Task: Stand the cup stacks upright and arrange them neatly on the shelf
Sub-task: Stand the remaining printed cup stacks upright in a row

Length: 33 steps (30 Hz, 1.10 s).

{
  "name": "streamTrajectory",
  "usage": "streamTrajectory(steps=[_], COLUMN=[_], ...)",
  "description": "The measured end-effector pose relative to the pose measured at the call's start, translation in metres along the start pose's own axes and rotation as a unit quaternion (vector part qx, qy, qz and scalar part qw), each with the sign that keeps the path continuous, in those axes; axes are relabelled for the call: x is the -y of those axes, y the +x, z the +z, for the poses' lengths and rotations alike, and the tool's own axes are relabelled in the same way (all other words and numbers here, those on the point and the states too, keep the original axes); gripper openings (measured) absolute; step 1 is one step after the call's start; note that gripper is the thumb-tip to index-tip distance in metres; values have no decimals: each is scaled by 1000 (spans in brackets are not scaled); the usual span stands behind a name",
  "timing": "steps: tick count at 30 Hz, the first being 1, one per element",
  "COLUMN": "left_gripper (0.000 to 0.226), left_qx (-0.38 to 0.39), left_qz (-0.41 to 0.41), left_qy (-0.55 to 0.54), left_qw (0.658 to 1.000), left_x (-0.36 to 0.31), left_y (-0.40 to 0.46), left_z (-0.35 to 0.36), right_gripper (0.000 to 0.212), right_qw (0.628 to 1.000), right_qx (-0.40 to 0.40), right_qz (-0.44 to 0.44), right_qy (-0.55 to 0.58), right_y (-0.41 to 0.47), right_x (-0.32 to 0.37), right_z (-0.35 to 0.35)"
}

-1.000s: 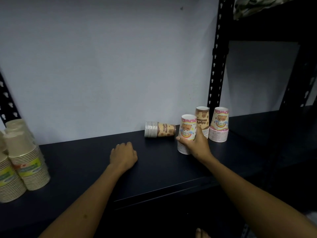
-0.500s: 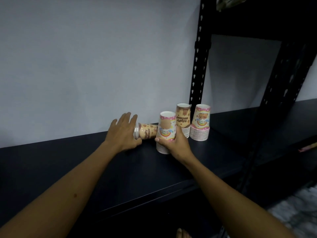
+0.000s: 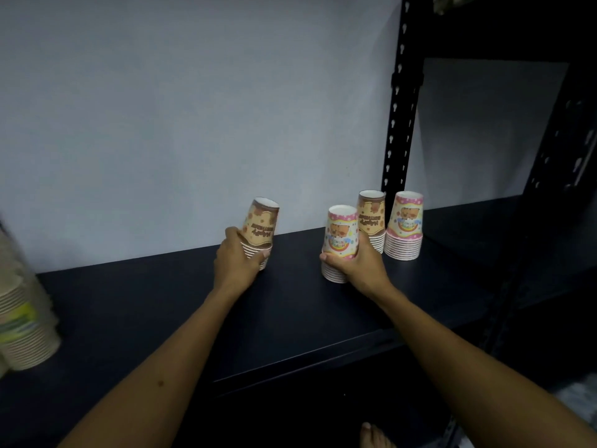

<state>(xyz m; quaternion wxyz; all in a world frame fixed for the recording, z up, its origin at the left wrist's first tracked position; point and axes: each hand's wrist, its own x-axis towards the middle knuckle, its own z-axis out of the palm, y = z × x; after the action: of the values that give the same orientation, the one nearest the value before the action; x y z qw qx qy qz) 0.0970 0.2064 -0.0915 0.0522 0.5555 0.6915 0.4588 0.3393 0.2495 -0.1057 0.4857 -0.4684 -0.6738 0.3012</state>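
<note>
Brown stack (image 3: 261,232) lifted off its side since earlier frame — now tilted, gripped by left hand (image 3: 237,265); pink stack (image 3: 340,242) gripped by right hand (image 3: 360,266). Four patterned stacks on shelf (image 3: 145,302) — two brown, two pink.

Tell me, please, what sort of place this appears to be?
Probably a storeroom or stockroom: a dark metal shelf on a slotted black upright stands against a bare wall, stocked with stacks of paper cups and more at the left edge.

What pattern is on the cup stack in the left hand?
Brown-and-cream cartoon print, head view.
</note>
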Motion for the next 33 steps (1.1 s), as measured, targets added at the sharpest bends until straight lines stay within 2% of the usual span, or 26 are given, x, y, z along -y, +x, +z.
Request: streamTrajectory(steps=[5, 9, 13, 16, 20, 23, 26, 33], left_gripper=[67, 62, 66, 79, 77, 94, 106, 84], left_qx=[13, 12, 24, 34, 46, 59, 61, 63], left_qz=[-49, -66, -76, -80, -82, -82, -75, -63], left_qy=[-92, -103, -109, -117, -123, -141, -141, -143], left_qw=[994, 992, 991, 989, 988, 985, 985, 986], left_x=[15, 14, 16, 15, 16, 16, 14, 19], left_y=[-16, -16, -16, -15, -14, -15, -15, -15], left_z=[-10, -10, -11, -12, -10, -10, -10, -9], right_gripper=[62, 71, 67, 64, 63, 56, 51, 67], right_qw=[999, 997, 998, 999, 999, 995, 995, 994], right_qx=[16, 29, 25, 23, 45, 93, 102, 105], right_qz=[5, -1, -1, -3, 15, 11, -6, 2], right_qy=[-38, -69, -62, -38, 7, 22, 13, 31], right_y=[-2, 3, 3, 5, 6, 5, 8, 10], right_x=[13, 19, 28, 32, 32, 29, 26, 20], right_z=[10, 30, 46, 57, 63, 55, 52, 52])
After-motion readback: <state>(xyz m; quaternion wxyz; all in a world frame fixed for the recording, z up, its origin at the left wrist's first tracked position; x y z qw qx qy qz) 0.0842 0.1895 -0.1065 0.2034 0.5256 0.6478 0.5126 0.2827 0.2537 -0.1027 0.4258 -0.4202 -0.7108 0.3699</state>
